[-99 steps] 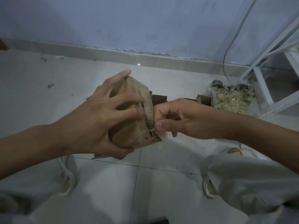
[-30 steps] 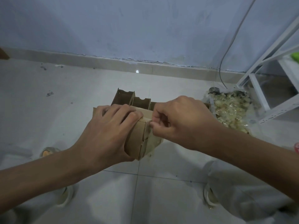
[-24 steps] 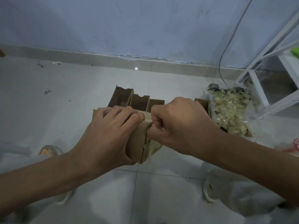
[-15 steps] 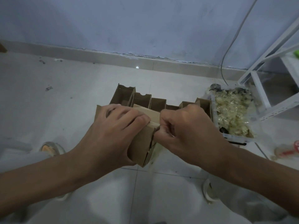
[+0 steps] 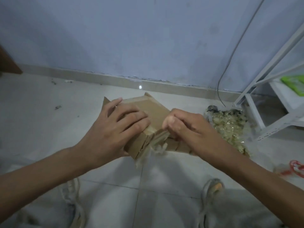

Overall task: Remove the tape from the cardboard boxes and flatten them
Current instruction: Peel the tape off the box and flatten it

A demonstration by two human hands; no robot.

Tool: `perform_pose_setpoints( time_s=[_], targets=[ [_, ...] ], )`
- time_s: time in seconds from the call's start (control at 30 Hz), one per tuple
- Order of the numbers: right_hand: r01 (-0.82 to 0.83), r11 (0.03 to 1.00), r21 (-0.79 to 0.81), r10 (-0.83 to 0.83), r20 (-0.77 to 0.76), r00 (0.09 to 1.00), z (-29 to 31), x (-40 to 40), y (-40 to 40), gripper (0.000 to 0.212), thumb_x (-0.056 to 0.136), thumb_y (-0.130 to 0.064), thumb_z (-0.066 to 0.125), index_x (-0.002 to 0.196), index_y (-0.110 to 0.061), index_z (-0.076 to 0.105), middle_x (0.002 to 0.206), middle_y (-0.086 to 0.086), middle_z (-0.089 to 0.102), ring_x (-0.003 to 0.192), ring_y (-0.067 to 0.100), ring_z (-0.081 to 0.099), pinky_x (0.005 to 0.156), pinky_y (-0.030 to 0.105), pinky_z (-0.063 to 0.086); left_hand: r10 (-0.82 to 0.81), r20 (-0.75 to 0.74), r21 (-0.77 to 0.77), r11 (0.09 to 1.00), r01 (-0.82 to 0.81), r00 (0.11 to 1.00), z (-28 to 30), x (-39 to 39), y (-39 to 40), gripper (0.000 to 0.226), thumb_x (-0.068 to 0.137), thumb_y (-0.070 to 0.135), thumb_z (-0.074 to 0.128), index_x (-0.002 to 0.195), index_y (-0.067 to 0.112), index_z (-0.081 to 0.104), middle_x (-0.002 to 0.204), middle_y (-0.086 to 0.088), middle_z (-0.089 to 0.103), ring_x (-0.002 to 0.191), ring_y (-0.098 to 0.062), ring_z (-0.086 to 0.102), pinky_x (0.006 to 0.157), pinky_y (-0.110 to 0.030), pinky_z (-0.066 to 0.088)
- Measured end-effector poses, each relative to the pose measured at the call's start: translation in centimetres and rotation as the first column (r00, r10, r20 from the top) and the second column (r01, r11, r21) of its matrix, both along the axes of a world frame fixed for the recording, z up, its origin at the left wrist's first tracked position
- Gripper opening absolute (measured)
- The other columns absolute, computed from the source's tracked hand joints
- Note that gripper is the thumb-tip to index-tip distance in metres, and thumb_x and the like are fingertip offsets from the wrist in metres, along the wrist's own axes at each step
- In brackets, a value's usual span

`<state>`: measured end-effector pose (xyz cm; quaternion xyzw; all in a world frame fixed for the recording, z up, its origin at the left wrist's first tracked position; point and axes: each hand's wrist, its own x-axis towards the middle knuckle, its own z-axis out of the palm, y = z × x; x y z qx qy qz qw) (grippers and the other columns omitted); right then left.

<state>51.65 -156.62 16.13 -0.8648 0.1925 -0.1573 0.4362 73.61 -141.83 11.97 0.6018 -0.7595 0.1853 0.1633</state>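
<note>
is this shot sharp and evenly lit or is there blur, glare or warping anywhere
Head view: dim, bluish light; a small bright glare spot on the skirting; the peeling tape between the left hand and right hand is smeared by motion blur; the white shelf frame leans, suggesting wide-angle distortion; the cardboard box is soft-edged.

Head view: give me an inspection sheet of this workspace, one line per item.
Surface: pale tiled floor, a few dark specks at far left.
Job's things: cardboard box held above the floor; clear tape partly peeled, hanging crumpled at its near corner.
Clutter: heap of crumpled clear tape at right; red-and-white item at the right edge, too blurred to name.
Hands: left hand grips the box; right hand pinches the tape.
Cables: one thin cable runs down the wall.
Surroundings: bluish wall, white metal shelf with a green item.
</note>
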Motion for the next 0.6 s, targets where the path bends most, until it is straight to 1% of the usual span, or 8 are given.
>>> perform_pose_setpoints(
  time_s=[0.07,0.13,0.2,0.23,0.33,0.43,0.5,0.6],
  targets=[
    [0.073,0.984,-0.164,-0.075,-0.007,0.997,0.9,0.1,0.2,0.046,0.088,-0.074,0.055,0.117,-0.039,0.061,0.107,-0.012,0.057,0.095,0.004,0.061,0.071,0.033,0.052,0.026,0.062,-0.134,0.991,-0.018,0.998,1.1,0.0,-0.7,0.078,0.078,0.05,0.085,0.144,0.021,0.053,0.145,-0.007,0.061,0.137,-0.038,0.05,0.112,-0.071,0.029],
    [0.107,0.946,-0.307,-0.112,-0.001,0.994,1.0,0.8,0.8,0.067,0.076,-0.085,0.061,0.133,-0.051,0.051,0.139,-0.016,0.04,0.128,0.004,0.047,0.093,0.028,0.048,0.107,0.06,-0.238,0.967,-0.09,0.992,1.6,-0.1,-1.4,0.086,0.074,0.054,0.089,0.146,0.026,0.051,0.147,-0.009,0.06,0.14,-0.041,0.045,0.109,-0.078,0.026],
    [0.128,0.935,-0.331,-0.128,0.022,0.992,0.3,1.8,1.3,0.076,0.07,-0.086,0.066,0.136,-0.054,0.046,0.158,-0.015,0.023,0.145,0.009,0.028,0.107,0.027,0.036,0.153,0.045,-0.299,0.945,-0.132,0.987,1.4,0.2,-1.7,0.082,0.08,0.063,0.081,0.147,0.027,0.051,0.143,-0.009,0.063,0.138,-0.042,0.048,0.106,-0.08,0.027],
    [0.143,0.948,-0.285,-0.142,0.027,0.99,-0.2,2.3,1.5,0.077,0.069,-0.083,0.07,0.136,-0.054,0.045,0.163,-0.015,0.017,0.151,0.009,0.02,0.109,0.024,0.029,0.152,0.063,-0.321,0.939,-0.124,0.986,1.0,0.3,-1.8,0.075,0.086,0.065,0.076,0.146,0.026,0.052,0.14,-0.008,0.065,0.134,-0.042,0.052,0.104,-0.081,0.028],
    [0.194,0.971,-0.138,-0.183,0.094,0.979,-2.3,3.2,1.5,0.077,0.069,-0.075,0.076,0.133,-0.044,0.048,0.166,-0.02,0.015,0.156,0.003,0.009,0.112,0.018,0.02,0.119,0.116,-0.388,0.919,-0.066,0.986,-1.0,-0.1,-2.1,0.06,0.094,0.057,0.071,0.141,0.023,0.054,0.134,-0.006,0.07,0.126,-0.035,0.063,0.104,-0.079,0.033],
    [0.223,0.97,-0.1,-0.201,0.192,0.961,-5.0,3.4,1.3,0.073,0.073,-0.069,0.075,0.133,-0.034,0.054,0.166,-0.015,0.028,0.159,0.006,0.01,0.122,0.031,0.022,0.084,0.126,-0.395,0.918,-0.027,0.989,-2.9,-0.5,-2.3,0.062,0.092,0.05,0.077,0.138,0.019,0.05,0.134,-0.004,0.07,0.123,-0.029,0.067,0.108,-0.072,0.034],
    [0.209,0.969,-0.13,-0.177,0.226,0.958,-6.4,2.9,1.4,0.077,0.074,-0.065,0.078,0.137,-0.028,0.055,0.166,-0.006,0.032,0.16,0.014,0.014,0.126,0.041,0.027,0.061,0.131,-0.386,0.923,-0.006,0.99,-3.8,-0.4,-2.2,0.064,0.088,0.047,0.082,0.137,0.018,0.051,0.135,-0.004,0.07,0.125,-0.026,0.065,0.111,-0.065,0.033],
    [0.235,0.957,-0.171,-0.175,0.305,0.936,-7.3,1.5,1.3,0.077,0.073,-0.055,0.084,0.135,-0.018,0.057,0.163,0.006,0.036,0.156,0.025,0.028,0.119,0.053,0.039,0.041,0.071,-0.391,0.92,-0.01,0.997,-4.9,-0.3,-2.2,0.069,0.084,0.051,0.084,0.134,0.016,0.05,0.14,-0.006,0.062,0.131,-0.025,0.056,0.115,-0.056,0.031]
  ],
)
